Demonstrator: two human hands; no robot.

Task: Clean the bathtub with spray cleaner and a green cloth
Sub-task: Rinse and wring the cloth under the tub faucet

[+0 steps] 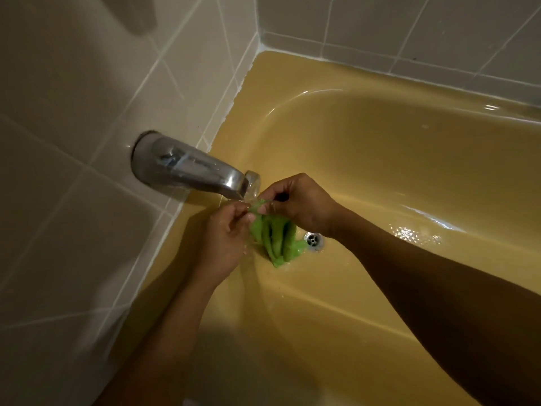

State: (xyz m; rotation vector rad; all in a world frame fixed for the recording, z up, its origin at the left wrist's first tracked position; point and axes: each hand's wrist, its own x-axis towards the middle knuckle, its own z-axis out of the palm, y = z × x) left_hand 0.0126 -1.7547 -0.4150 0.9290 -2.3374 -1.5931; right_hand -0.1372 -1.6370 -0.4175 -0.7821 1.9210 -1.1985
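Both hands pinch the top edge of the cloth [273,238] just under the spout [190,168], the left hand [225,238] from the left, the right hand [298,203] from the right. The cloth hangs bunched in wet folds inside the yellow tub [380,136], beside the drain [313,239].

Glossy yellow bathtub [380,136], shiny metal spout [193,171], wet green cloth [275,238], glazed tiles [58,112]

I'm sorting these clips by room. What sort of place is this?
A bathroom, probably in a home: a yellow bathtub with a drain, and a metal tub spout on a tiled wall. The left hand and right hand pinch a green cloth by the spout.
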